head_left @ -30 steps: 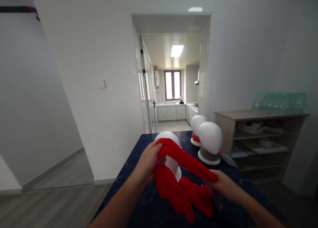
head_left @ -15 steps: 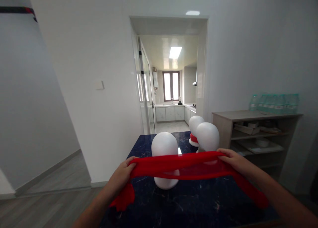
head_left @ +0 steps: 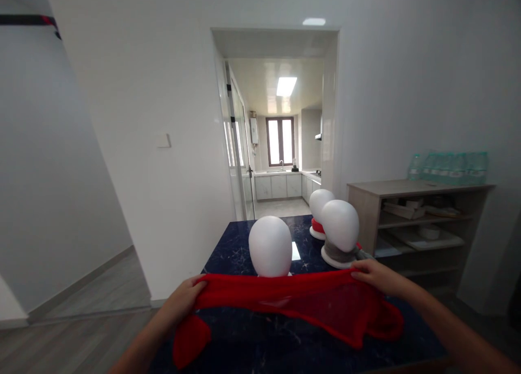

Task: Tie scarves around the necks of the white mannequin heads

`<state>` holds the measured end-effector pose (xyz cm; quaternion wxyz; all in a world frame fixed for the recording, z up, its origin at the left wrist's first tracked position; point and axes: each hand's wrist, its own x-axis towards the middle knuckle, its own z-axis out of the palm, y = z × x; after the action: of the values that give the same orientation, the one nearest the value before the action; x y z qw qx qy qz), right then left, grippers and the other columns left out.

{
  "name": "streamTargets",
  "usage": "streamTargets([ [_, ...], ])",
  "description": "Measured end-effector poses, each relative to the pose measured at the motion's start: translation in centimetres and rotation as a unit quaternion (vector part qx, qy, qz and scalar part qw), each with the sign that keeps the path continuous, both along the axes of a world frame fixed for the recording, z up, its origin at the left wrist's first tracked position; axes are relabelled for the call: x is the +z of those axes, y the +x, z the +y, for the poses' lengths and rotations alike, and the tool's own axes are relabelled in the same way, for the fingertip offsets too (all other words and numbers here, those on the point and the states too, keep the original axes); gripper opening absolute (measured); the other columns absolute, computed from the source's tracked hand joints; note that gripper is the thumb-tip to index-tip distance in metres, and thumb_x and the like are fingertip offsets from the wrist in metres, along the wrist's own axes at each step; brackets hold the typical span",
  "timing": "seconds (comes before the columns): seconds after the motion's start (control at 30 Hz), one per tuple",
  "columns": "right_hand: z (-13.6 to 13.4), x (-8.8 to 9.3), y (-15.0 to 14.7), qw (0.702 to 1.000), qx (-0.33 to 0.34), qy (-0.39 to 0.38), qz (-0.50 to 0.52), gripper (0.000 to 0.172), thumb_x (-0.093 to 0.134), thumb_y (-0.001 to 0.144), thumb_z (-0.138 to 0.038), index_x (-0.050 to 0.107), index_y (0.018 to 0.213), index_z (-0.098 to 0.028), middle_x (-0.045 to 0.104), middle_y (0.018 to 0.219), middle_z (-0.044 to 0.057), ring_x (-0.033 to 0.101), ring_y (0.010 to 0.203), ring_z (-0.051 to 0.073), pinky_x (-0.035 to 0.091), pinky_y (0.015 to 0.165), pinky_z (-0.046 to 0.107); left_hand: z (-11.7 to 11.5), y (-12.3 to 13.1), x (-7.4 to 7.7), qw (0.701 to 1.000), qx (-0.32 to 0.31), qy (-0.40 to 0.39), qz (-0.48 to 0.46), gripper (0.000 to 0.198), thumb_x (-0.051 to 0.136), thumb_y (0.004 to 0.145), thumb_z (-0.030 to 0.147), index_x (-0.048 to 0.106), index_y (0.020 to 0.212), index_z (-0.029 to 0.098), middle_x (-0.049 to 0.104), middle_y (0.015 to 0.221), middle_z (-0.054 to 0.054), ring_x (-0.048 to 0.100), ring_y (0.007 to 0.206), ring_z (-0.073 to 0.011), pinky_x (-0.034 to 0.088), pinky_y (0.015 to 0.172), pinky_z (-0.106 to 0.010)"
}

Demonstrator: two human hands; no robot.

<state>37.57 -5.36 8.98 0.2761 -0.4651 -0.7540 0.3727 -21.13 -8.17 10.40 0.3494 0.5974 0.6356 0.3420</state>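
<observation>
Left hand: our left hand [head_left: 185, 299] is closed tight on one end of the red scarf [head_left: 301, 300].
Right hand: our right hand [head_left: 376, 275] is closed on the other end of the scarf.
Scarf: it hangs flat and wide between our two hands. A short bit drops down under the left hand. A bigger floppy bit hangs under the right hand.
Where it is: the scarf is up in the air over the near part of the dark table [head_left: 232, 252]. It is just in front of the first white head [head_left: 270, 246] and hides its foot.
Doing it well: we think both hands should pull the same, so the top edge stays flat and does not twist. The loose ends look easy to snag, so we should keep them away from the heads.
Heads: we count three white heads. One is just past the scarf. Two more [head_left: 340, 225] stand past our right hand, one behind the other.
Scarves: one in our hands. The far heads have a grey one and a red one at the neck.
Shelf: one shelf [head_left: 411, 188], well to the right of our right hand, with bottles [head_left: 450, 166] on top. We cannot count them.
</observation>
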Motion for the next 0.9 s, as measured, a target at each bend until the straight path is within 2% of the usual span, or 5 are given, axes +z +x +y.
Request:
streamTargets([
  [0.23, -0.3, -1.6, 0.4, 0.998, -0.054, 0.002, 0.017, 0.046, 0.069, 0.087, -0.057, 0.078, 0.116, -0.023, 0.078, 0.115, 0.008, 0.071, 0.108, 0.031, 0.053, 0.097, 0.043, 0.4, -0.4, -0.9, 0.994, -0.074, 0.004, 0.082, 0.028, 0.051, 0.084, 0.043, 0.071, 0.086, 0.022, 0.078, 0.087, -0.004, 0.073, 0.084, -0.027, 0.052, 0.081, -0.034],
  [0.5, -1.6, -8.4, 5.0, 0.95, -0.198, 0.03, -0.24, 0.016, 0.076, 0.064, -0.032, 0.065, 0.071, -0.023, 0.073, 0.08, 0.006, 0.069, 0.081, 0.028, 0.049, 0.075, 0.038, 0.2, -0.2, -3.9, 0.982, -0.073, -0.024, 0.174, 0.026, 0.053, 0.084, 0.042, 0.069, 0.089, 0.023, 0.08, 0.094, -0.006, 0.074, 0.093, -0.0283, 0.052, 0.083, -0.035],
  [0.6, -2.0, -7.2, 5.2, 0.985, -0.168, -0.029, -0.01, 0.025, 0.072, 0.075, -0.046, 0.063, 0.075, -0.023, 0.073, 0.081, 0.004, 0.068, 0.081, 0.026, 0.051, 0.075, 0.037, -0.5, 0.3, -4.4, 0.964, -0.075, -0.019, 0.253, 0.03, 0.05, 0.087, 0.043, 0.071, 0.093, 0.022, 0.08, 0.099, -0.009, 0.074, 0.095, -0.0304, 0.051, 0.086, -0.038],
  [0.77, -4.1, -2.0, 2.9, 0.927, -0.147, -0.103, 0.33, 0.03, 0.078, 0.081, -0.047, 0.069, 0.099, -0.025, 0.075, 0.096, 0.003, 0.07, 0.093, 0.025, 0.054, 0.084, 0.036, -4.1, 5.3, -2.2, 0.917, -0.081, 0.027, 0.39, 0.052, 0.064, 0.078, 0.03, 0.074, 0.127, 0.016, 0.072, 0.132, -0.021, 0.065, 0.123, -0.045, 0.044, 0.109, -0.057],
  [0.9, -5.3, 1.5, -0.9, 0.896, -0.083, -0.123, 0.418, 0.024, 0.075, 0.087, -0.041, 0.068, 0.104, -0.025, 0.068, 0.076, -0.001, 0.063, 0.071, 0.017, 0.052, 0.074, 0.031, -7.4, 13.5, 2.0, 0.956, -0.241, 0.064, 0.153, 0.07, 0.066, 0.092, 0.044, 0.047, 0.158, 0.037, 0.051, 0.164, -0.005, 0.049, 0.149, -0.0333, 0.034, 0.126, -0.047],
])
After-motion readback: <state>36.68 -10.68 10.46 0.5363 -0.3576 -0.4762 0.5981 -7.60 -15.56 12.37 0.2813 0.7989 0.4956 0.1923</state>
